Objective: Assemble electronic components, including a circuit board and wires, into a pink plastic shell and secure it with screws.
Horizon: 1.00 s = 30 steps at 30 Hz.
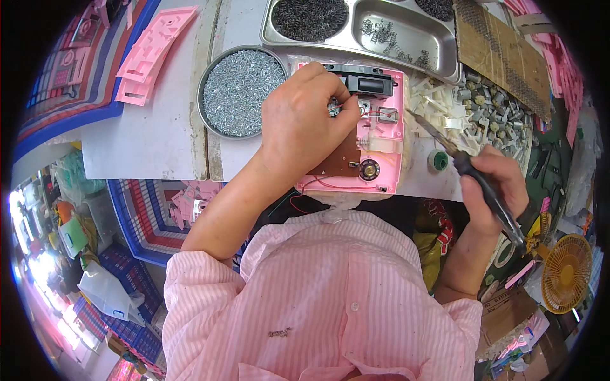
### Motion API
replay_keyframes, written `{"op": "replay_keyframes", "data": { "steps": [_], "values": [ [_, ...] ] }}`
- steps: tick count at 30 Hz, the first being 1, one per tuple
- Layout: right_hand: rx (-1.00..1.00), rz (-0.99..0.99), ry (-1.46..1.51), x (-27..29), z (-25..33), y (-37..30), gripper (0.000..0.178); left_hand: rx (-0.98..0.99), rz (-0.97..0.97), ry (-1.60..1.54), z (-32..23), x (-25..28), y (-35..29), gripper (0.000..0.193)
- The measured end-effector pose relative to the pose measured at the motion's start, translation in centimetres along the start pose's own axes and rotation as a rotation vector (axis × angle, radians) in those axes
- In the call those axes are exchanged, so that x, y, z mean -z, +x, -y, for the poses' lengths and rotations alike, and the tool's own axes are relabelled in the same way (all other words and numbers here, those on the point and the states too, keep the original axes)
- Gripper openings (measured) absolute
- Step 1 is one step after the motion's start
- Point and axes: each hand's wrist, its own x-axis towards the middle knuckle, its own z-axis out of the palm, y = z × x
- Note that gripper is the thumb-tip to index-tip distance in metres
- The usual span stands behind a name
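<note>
So your white workbench (149,152) is the biggest thing here, just the one. At the far edge there's one steel tray (406,13), three compartments in view, all with coil springs, way too many to count. One piece of cardboard (508,54) sits right of it, with a heap of white plastic parts (438,105) and silver motor-like cans (492,105) just below, also uncountable.

Then your one pink housing (397,152), lying on the bench near the edge in front of you, between one round dish (201,101) full of screws (243,92) and that heap. At least two pink molded panels (159,47) overlap over on the left.

You've got both hands in it: your left hand (305,111) is over the housing with the fingers curled in, but the tips are partly hidden, so I can't tell what they're gripping, if anything. Your right hand (499,187) is wrapped around the black handle of one soldering iron (467,166), tip near the housing's right edge.

Smaller stuff: one brown board (340,164), one black module (370,85), one little round speaker (369,169), and some thin red wire (337,184), strands not countable. One small green round pot or spool (438,160) stands right of the housing.
</note>
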Motion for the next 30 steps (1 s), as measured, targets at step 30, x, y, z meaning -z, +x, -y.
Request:
{"op": "replay_keyframes", "data": {
  "steps": [30],
  "values": [
    [-0.096, -0.261, -0.127, 4.3, 0.0, -4.0, 0.029, -0.351, 0.391, 0.085, -4.7, 3.2, -0.9, 0.016]
  ]
}}
